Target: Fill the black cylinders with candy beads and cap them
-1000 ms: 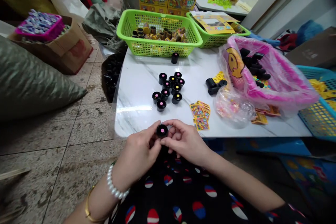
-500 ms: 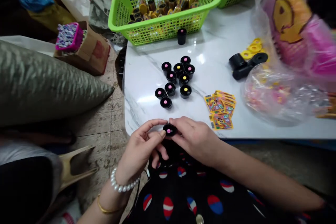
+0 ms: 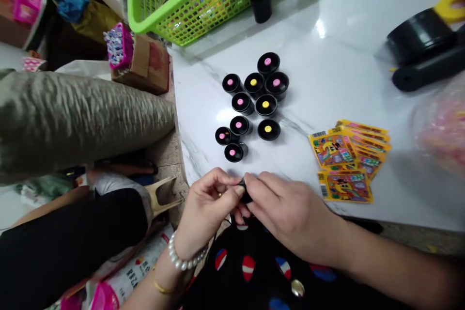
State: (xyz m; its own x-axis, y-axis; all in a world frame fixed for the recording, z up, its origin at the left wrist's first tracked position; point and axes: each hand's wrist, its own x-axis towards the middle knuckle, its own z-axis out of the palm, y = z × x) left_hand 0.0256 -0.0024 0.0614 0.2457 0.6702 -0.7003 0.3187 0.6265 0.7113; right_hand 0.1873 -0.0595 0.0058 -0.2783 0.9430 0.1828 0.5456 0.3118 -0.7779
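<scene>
Both hands meet at the table's near edge around a small black round cup-shaped piece [image 3: 246, 194], mostly hidden by the fingers. My left hand [image 3: 205, 203], with a pearl bracelet at the wrist, pinches it between thumb and fingers. On its other side my right hand [image 3: 290, 208] grips it with the fingertips. Just beyond stand several black cup-shaped pieces [image 3: 266, 105], each with a pink or yellow button at its centre. Right of them lies a fanned pile of printed yellow cards [image 3: 345, 186].
A green basket [image 3: 214, 5] of similar pieces stands at the back, with one black cup [image 3: 261, 2] beside it. Black rolls [image 3: 421, 38], a yellow ring [image 3: 452, 5] and a clear plastic bag [image 3: 441, 121] lie at right. Another person [image 3: 80, 232] sits at left near a cardboard box [image 3: 148, 65].
The view has come closer and turned. In my hands the black piece has tipped, so its pink centre no longer shows. My left index finger, stretched out before, is now bent in.
</scene>
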